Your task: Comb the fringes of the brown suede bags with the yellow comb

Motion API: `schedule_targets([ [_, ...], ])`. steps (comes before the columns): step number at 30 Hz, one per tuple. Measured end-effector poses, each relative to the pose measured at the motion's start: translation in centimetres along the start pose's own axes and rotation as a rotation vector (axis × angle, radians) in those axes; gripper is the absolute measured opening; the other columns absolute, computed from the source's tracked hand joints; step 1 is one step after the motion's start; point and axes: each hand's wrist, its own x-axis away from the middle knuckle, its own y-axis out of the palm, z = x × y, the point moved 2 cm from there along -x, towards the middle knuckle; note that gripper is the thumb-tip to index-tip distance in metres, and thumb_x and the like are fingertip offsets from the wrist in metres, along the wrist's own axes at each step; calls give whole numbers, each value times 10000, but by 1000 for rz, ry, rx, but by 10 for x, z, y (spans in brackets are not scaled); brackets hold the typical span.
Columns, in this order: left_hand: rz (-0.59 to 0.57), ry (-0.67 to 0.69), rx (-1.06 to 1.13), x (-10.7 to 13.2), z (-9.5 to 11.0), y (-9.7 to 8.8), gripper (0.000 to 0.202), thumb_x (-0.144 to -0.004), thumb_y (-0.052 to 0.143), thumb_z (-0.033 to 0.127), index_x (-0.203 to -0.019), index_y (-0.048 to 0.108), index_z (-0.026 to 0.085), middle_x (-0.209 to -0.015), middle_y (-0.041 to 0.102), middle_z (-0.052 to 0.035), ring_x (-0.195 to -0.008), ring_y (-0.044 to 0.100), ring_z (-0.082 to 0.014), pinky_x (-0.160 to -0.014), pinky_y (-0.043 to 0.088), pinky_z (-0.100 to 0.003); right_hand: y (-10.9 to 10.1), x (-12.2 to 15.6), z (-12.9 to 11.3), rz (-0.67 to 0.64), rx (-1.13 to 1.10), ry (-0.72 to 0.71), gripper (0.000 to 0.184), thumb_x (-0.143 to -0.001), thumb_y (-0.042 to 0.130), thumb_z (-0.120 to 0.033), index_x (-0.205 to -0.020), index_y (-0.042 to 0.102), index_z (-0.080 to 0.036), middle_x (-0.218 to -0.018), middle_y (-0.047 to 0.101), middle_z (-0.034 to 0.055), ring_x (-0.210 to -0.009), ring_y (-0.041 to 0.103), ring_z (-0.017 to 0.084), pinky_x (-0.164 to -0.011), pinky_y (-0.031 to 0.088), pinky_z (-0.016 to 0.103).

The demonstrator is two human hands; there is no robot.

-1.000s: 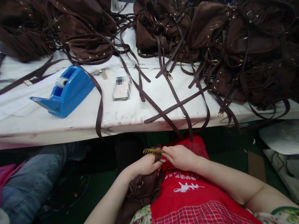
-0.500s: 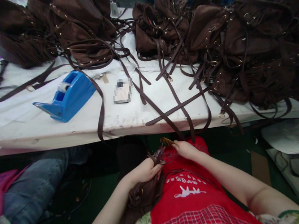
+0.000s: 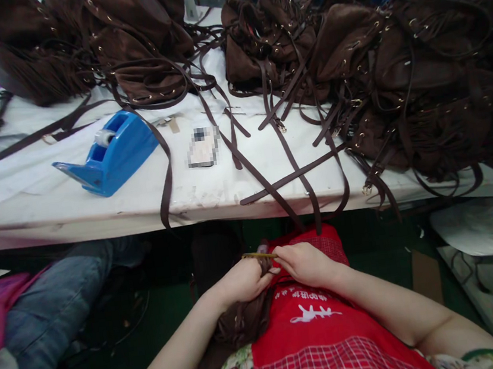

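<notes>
Dark-brown suede-look bag (image 3: 245,323) is resting on the person's lap, under the left forearm and against the bright-red printed apron (image 3: 315,302). Above it, the left hand (image 3: 246,281) is closing around a bunch of thin dark-brown strands (image 3: 263,264), leaving only a short tuft showing past the thumb. The right hand (image 3: 305,266) is pinching one end of a slim yellow-brown toothed comb (image 3: 255,256), its grip narrow, with the comb lying almost level across the strands and reaching over the left hand's knuckles.

Half a second ago the comb was tilting clear of the tuft, its teeth showing; now the two hands are coming close together and the comb is crossing the strands again. That is suggesting a repeated combing stroke, with the left hand steadying the tuft. Whether the teeth are actually sinking into the strands, I cannot tell at this angle.

Beyond the lap, the white-covered table (image 3: 199,205) is holding a heap of similar dark-brown bags (image 3: 430,72) and a blue plastic tape dispenser (image 3: 123,154), all staying put.
</notes>
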Motion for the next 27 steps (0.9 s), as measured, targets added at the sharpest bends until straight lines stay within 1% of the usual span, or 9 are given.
schedule_targets([
  [2, 3, 18, 9, 2, 5, -3, 309, -895, 414, 416, -899, 629, 193, -810, 658, -50, -727, 584, -183, -720, 433, -251, 15, -7, 12, -45, 55, 52, 322, -973, 253, -358, -978, 535, -203, -854, 680, 59, -744, 630, 178, -638, 381, 253],
  [5, 28, 43, 0, 6, 10, -8, 308, -911, 389, 395, -900, 618, 189, -815, 652, -47, -774, 584, -186, -754, 424, -251, 33, -16, 40, -115, 110, 257, 317, -969, 277, -341, -988, 550, -181, -854, 689, 90, -745, 644, 209, -624, 389, 268],
  [8, 29, 22, 20, 8, 8, -11, 332, -917, 376, 395, -798, 606, 188, -710, 636, -35, -721, 573, -176, -723, 422, -245, 31, -18, 57, -44, 21, 391, 297, -968, 289, -321, -982, 544, -170, -837, 685, 90, -743, 641, 210, -630, 396, 273],
  [12, -18, -64, 111, 4, -4, -9, 373, -900, 404, 417, -663, 571, 183, -596, 611, -15, -594, 543, -148, -656, 429, -236, 2, -4, 35, 163, -268, 210, 316, -982, 227, -315, -967, 517, -189, -786, 654, 31, -707, 610, 151, -669, 411, 245],
  [16, -33, -145, 216, 2, -9, -7, 385, -892, 416, 438, -649, 563, 178, -570, 611, -8, -559, 544, -140, -623, 438, -236, -5, 4, -3, 127, -256, -10, 288, -973, 267, -319, -1043, 520, -201, -913, 662, 46, -828, 611, 155, -741, 410, 242],
  [19, -91, -151, 318, 5, -5, -6, 438, -902, 387, 466, -612, 534, 173, -561, 601, -15, -535, 540, -131, -590, 436, -233, 16, -3, -5, 10, -81, 44, 288, -970, 271, -314, -1044, 524, -198, -934, 672, 69, -825, 626, 175, -707, 405, 256],
  [22, -123, -136, 432, 7, -4, -4, 474, -909, 357, 496, -599, 502, 168, -572, 591, -22, -538, 540, -123, -586, 435, -232, 41, -14, 15, -108, 20, 153, 292, -964, 286, -334, -1010, 541, -199, -895, 687, 80, -784, 643, 196, -645, 394, 263],
  [25, -68, -173, 563, 7, -16, -5, 477, -898, 361, 524, -592, 458, 171, -548, 555, -13, -507, 506, -108, -554, 420, -231, 53, -19, 41, -135, 20, 300, 286, -958, 303, -326, -991, 551, -187, -868, 692, 93, -777, 648, 211, -633, 390, 267],
  [27, 23, -203, 648, 10, -29, -11, 481, -885, 351, 550, -579, 408, 184, -496, 499, 9, -453, 445, -91, -500, 382, -226, 52, -18, 55, -76, -49, 358, 289, -958, 301, -326, -989, 550, -184, -872, 689, 92, -785, 645, 206, -653, 397, 267],
])
